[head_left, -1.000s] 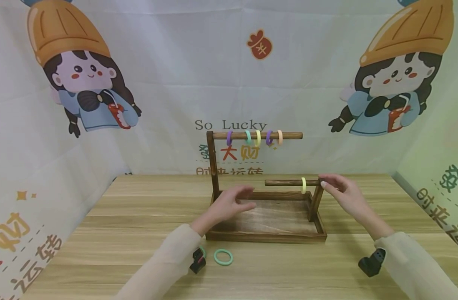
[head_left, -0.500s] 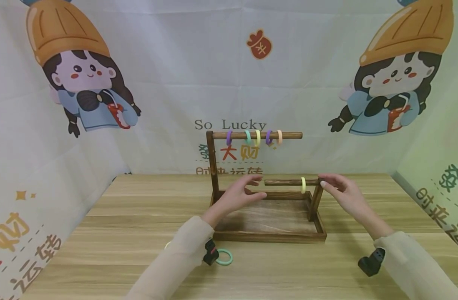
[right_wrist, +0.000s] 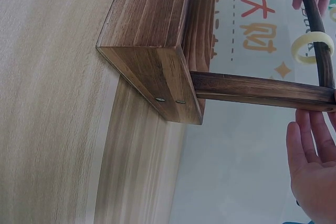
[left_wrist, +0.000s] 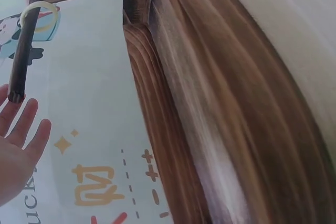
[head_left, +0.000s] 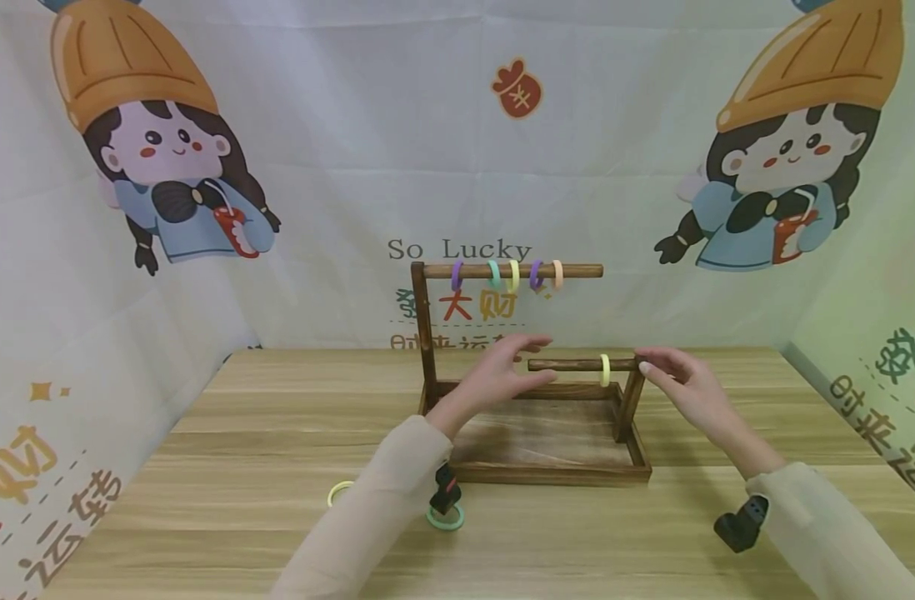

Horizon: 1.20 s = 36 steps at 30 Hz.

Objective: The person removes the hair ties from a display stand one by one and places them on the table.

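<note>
A dark wooden rack has a tray base and two horizontal bars. My left hand is around the free end of the lower bar, thumb and fingers spread apart, holding nothing. A pale yellow ring hangs on that bar, closer to its post. My right hand holds the top of the short post, thumb in front and fingers at its outer side; the right wrist view cuts off part of the grip. The upper bar carries several rings, in purple, green, yellow and peach.
On the wooden table a green ring lies in front of the rack, partly covered by the black wrist camera. Farther left lies a yellow ring, partly behind the left sleeve. Printed cloth hangs behind.
My left hand has moved right and slightly up, from over the tray to around the bar's free end. The yellow table ring has come into view. My right hand stays put.
</note>
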Each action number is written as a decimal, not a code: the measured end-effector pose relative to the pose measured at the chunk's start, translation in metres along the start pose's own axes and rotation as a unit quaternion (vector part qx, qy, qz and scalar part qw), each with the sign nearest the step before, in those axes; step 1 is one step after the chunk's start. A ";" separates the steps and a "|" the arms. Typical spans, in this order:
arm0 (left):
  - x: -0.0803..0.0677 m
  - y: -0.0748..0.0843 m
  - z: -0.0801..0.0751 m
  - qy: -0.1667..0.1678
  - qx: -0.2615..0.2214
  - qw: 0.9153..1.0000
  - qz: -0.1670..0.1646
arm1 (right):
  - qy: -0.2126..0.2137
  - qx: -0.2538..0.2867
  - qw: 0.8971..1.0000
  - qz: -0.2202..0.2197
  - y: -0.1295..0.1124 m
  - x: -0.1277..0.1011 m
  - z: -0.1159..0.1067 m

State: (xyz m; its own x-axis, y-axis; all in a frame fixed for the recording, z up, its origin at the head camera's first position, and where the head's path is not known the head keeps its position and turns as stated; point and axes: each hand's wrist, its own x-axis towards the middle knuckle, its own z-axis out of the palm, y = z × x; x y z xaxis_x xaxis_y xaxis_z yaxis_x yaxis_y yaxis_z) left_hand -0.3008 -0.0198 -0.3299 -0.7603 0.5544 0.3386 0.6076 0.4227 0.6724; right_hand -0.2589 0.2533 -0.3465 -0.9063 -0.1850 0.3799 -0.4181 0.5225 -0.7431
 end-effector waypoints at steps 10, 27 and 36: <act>0.013 0.016 0.006 -0.015 0.064 0.997 0.032 | -0.001 0.006 1.000 0.002 -0.001 0.000 0.000; 0.032 0.036 0.028 -0.025 0.157 0.985 0.069 | -0.005 0.007 1.000 0.010 -0.002 0.000 0.000; 0.034 0.044 0.034 -0.049 0.232 0.971 0.042 | -0.003 0.010 1.000 0.007 -0.003 -0.001 0.000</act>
State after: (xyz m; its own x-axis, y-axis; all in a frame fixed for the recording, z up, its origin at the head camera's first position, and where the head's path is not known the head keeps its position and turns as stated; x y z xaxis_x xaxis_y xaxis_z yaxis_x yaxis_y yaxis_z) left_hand -0.2924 0.0422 -0.3107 -0.6916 0.6572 0.2995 0.7221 0.6377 0.2682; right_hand -0.2572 0.2523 -0.3446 -0.9128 -0.1830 0.3651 -0.4057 0.5085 -0.7595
